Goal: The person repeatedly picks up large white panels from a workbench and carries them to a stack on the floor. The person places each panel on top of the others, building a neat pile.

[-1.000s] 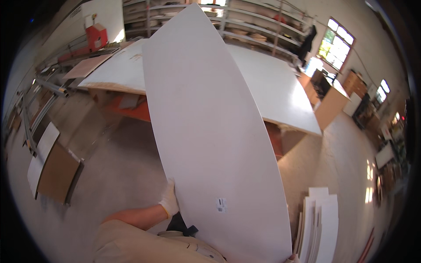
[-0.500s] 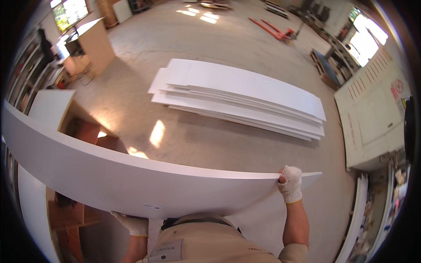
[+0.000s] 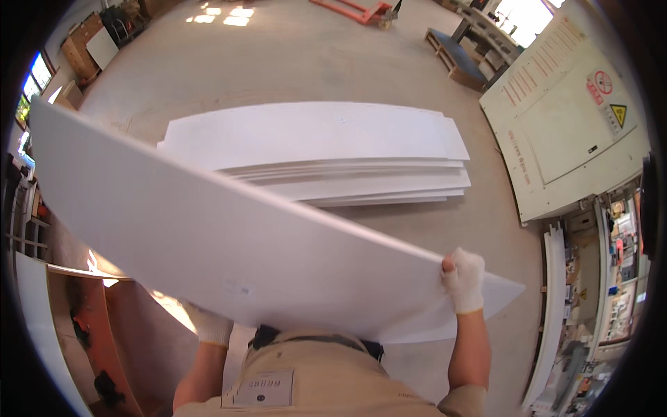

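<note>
A long white board [image 3: 208,215] slants across the front of my body, tilted up on edge, its far left end reaching high. My right hand [image 3: 464,279], in a white knit glove, is closed over the board's upper edge near its right end, the thumb on the face toward me. At the lower edge, left of my waist, my gloved left hand [image 3: 210,326] holds the board from below; its fingers are mostly hidden by the panel. A small label [image 3: 245,291] sits on the near face.
Beyond the board, a stack of white panels [image 3: 389,135] lies on the concrete floor. A pale machine cabinet [image 3: 563,118] stands right, with shelving [image 3: 618,271] nearer me. An orange pallet jack [image 3: 358,12] is far off. Brown cabinet parts [image 3: 90,333] stand at lower left.
My view has turned right, so the stack and pallet jack appear farther left. The board has swung with me and slants more steeply, left end higher. Both hands keep hold.
</note>
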Available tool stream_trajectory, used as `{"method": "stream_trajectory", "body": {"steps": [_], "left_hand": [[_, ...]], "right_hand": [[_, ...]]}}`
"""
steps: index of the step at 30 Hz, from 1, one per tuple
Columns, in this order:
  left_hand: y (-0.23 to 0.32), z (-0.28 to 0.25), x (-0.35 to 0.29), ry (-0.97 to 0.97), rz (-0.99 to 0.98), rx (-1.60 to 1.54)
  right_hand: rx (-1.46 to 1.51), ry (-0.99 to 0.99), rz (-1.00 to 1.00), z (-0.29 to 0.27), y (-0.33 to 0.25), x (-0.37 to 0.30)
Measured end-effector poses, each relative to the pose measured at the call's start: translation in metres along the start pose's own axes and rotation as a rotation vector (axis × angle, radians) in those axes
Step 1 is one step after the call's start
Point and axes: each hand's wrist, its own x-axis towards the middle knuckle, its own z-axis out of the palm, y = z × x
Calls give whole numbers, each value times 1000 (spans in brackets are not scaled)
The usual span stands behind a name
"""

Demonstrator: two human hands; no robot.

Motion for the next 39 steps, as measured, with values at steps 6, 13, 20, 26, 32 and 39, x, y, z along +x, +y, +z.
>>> {"method": "stream_trajectory", "body": {"steps": [6, 13, 20, 26, 32, 39], "left_hand": [[-64, 165, 59, 384, -413, -437], [-152, 194, 107, 414, -605, -356], [-210, 210, 172, 474, -663, -192], [-198, 242, 213, 551, -654, -179], [-184, 269, 239, 606, -643, -243], [-200, 285, 251, 691, -673, -283]], "right_hand": [[-173, -274, 261, 37, 105, 129], [-311, -600, 317, 106, 173, 249], [-362, -783, 337, 186, 193, 363], [-354, -943, 330, 241, 207, 434], [-367, -1017, 324, 270, 211, 472], [-328, -988, 292, 294, 235, 490]]}}
